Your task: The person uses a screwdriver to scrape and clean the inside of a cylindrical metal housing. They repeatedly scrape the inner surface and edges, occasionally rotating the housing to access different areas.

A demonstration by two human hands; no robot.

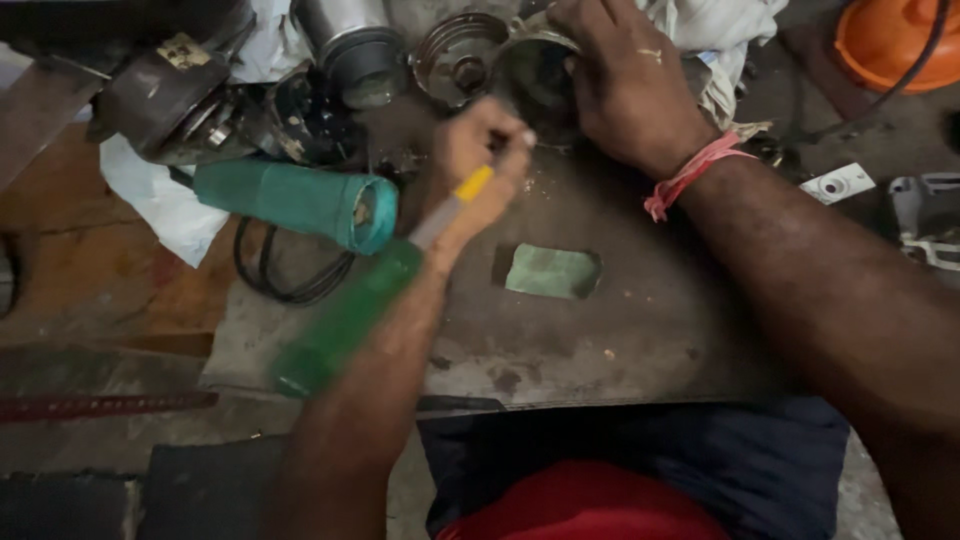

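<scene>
Fingers (pixel 500 150) of the left hand (pixel 478 175) are clenching around a green-handled screwdriver with a yellow collar (pixel 380 290), its long axis running diagonally, handle toward the lower left and tip toward the round dark metal housing (pixel 535 70). Right hand (pixel 625 80), palm down, is gripping that housing on the grey table (pixel 620 330), beside a small green rectangular scrap (pixel 552 271)
</scene>
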